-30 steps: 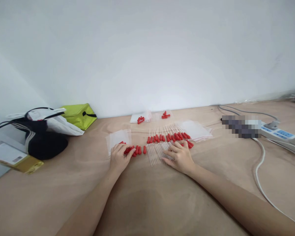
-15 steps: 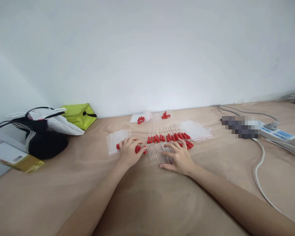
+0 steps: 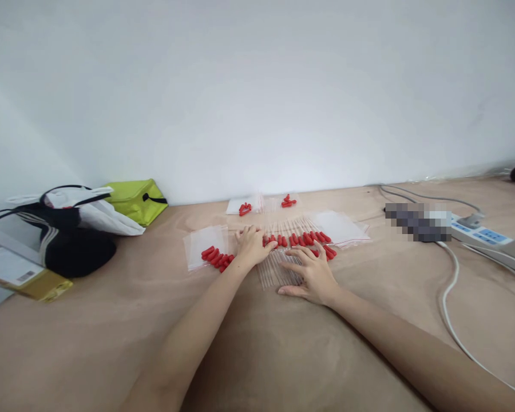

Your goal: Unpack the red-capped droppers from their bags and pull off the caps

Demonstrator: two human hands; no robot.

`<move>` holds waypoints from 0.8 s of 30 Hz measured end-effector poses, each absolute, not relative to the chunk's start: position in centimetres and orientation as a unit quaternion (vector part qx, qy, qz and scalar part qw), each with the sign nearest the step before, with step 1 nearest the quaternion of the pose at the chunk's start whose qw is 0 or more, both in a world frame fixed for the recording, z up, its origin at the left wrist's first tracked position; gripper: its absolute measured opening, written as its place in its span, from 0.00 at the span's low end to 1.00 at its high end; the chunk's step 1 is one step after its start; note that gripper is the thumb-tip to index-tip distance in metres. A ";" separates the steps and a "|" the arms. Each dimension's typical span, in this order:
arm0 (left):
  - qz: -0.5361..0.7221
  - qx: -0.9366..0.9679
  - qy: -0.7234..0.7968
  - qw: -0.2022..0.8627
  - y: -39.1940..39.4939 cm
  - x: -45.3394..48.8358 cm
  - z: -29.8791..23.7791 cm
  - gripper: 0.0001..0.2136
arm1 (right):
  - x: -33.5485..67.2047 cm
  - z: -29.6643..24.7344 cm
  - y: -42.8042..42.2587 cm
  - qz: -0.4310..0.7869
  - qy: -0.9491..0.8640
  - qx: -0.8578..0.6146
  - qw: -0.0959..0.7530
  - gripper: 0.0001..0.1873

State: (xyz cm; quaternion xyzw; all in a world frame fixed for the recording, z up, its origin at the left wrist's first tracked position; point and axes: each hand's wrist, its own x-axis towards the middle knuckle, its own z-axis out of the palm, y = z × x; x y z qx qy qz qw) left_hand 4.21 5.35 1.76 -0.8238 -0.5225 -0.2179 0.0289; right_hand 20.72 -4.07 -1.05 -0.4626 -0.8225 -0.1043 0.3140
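A row of small red caps (image 3: 302,238) lies across thin clear tubes (image 3: 278,268) in the middle of the wooden table (image 3: 257,355). My left hand (image 3: 252,246) rests at the left end of that row, fingers lightly curled on the caps. A loose group of red caps (image 3: 217,256) lies just left of it, beside a clear zip bag (image 3: 206,243). My right hand (image 3: 311,273) lies flat with its fingers spread on the clear tubes, fingertips near the red caps.
Two small bags with red caps (image 3: 245,208) lie near the wall. A stack of clear bags (image 3: 341,226) sits right of the row. A black-and-white bag (image 3: 64,229), a green pouch (image 3: 135,200) and a box (image 3: 21,277) stand left. A power strip (image 3: 483,233) with cables lies right.
My left hand has moved right and farther away, from the loose caps at the left to the left end of the row, uncovering that loose group. My right hand has stayed on the tubes.
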 end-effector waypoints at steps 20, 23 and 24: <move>-0.375 -0.846 -0.374 0.066 -2.7 -0.3 1.0 0.03 | 22.1 -0.7 -4.2 -0.150 -0.804 -0.437 0.374 0.14; -0.388 -0.847 -0.356 0.077 -2.7 0.0 1.0 0.03 | 22.0 -1.0 -4.2 -0.144 -0.810 -0.416 0.387 0.10; -0.389 -0.848 -0.353 0.077 -2.7 0.1 1.0 0.03 | 22.0 -1.0 -4.1 -0.144 -0.812 -0.412 0.388 0.10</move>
